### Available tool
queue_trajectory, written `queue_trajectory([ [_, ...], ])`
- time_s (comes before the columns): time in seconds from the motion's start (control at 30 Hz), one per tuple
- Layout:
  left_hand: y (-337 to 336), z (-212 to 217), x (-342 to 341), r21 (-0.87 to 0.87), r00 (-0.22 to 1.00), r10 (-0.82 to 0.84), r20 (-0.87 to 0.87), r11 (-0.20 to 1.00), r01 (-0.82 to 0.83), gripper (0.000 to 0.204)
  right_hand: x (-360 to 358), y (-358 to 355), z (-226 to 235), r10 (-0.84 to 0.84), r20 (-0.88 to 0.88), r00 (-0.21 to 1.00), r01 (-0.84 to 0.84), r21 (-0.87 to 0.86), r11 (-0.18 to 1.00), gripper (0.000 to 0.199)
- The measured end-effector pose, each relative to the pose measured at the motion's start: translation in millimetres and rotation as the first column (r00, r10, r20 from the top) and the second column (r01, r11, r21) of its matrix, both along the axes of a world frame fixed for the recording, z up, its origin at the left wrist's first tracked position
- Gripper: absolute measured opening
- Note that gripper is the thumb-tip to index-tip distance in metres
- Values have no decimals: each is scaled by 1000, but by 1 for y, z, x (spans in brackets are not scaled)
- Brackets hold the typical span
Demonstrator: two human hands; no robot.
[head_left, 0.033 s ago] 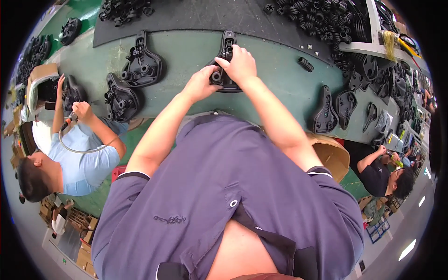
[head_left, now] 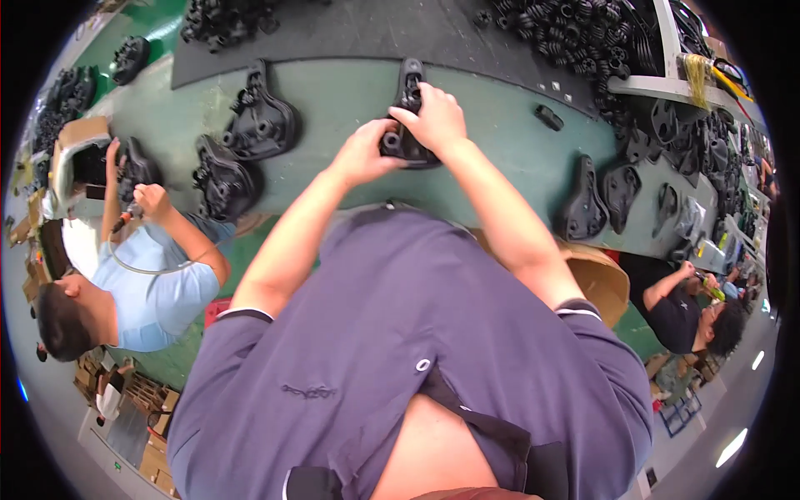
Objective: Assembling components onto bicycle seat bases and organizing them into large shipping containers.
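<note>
An upside-down black bicycle saddle (head_left: pixel 412 75) lies on the green bench top in front of me, its narrow nose pointing away. My left hand (head_left: pixel 367 152) is closed round its wide near end on the left side, fingers beside a round black fitting (head_left: pixel 390 143). My right hand (head_left: pixel 437 121) grips the saddle's middle from the right, thumb pressed across it; its fingertips partly hide the underside parts. Two more upturned saddles, one farther (head_left: pixel 262 129) and one nearer (head_left: pixel 223 183), lie to the left. A short black coil spring (head_left: pixel 548 117) lies alone at the right.
A dark mat (head_left: pixel 350 29) covers the bench's far side, with a heap of black springs (head_left: pixel 575 42) at right. More saddles (head_left: pixel 585 204) lie on the right. Co-workers sit at left, in a blue shirt (head_left: pixel 158 292), and at right, in a black shirt (head_left: pixel 671 312).
The whole view has shifted slightly. Both my hands stay on the same saddle, with only a small change in how the fingers lie.
</note>
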State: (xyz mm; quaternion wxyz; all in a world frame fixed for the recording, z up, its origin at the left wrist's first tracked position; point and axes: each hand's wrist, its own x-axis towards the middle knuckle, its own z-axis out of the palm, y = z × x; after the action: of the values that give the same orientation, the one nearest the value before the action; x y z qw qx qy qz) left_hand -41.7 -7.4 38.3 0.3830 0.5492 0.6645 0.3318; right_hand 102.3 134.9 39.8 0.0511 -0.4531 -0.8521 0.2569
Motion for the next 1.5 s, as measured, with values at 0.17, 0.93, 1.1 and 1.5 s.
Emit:
queue_trajectory([
  [0.17, 30, -22, 19, 65, 873, 447, -196, 894, -443, 68, 17, -17, -10, -78, -12, 997, 77, -70, 995, 96],
  [0.93, 20, -14, -15, -654, 870, 432, 236, 733, -187, 50, 160, -63, -99, -575, -128, 808, 457, -480, 749, 55],
  [1.1, -5, 15, -68, -570, 444, 703, 556, 711, -411, 40, 240, -149, -120, -477, 21, 879, 446, -390, 806, 42],
  [1.5, -52, 6, -350, -447, -96, 839, 535, 185, -875, 39, 157, -213, -38, -312, 222, 924, 382, -494, 781, 46],
])
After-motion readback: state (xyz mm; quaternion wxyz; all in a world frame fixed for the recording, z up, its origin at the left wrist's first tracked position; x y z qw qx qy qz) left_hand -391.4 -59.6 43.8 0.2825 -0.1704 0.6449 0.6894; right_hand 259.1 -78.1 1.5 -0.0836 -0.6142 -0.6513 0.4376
